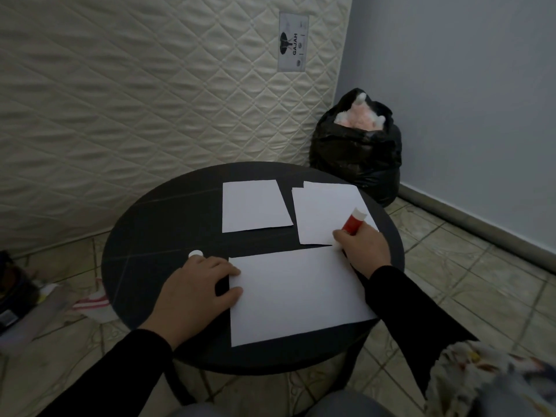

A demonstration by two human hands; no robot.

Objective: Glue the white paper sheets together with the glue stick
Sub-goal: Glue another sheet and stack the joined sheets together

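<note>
Bare dark table (156, 224) lies open at center left, save a small white cap (196, 254); paper sheets (255, 206) crowd the center and right.

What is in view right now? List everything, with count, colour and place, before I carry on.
large paper sheet: 1, white, near side of the table, in front of the person
small paper sheet: 1, white, far middle of the table
paper stack: at least 2 overlapping sheets, white, far right of the table
glue stick: 1, red with a white end, in the right hand over the paper stack
cap: 1, white, on the table by the left hand
table: 1, black, round
mattress: 1, cream, quilted, upright behind the table
bag: 1, black, stuffed, floor corner
left hand: presses the large sheet's left edge
right hand: grips the glue stick
</note>
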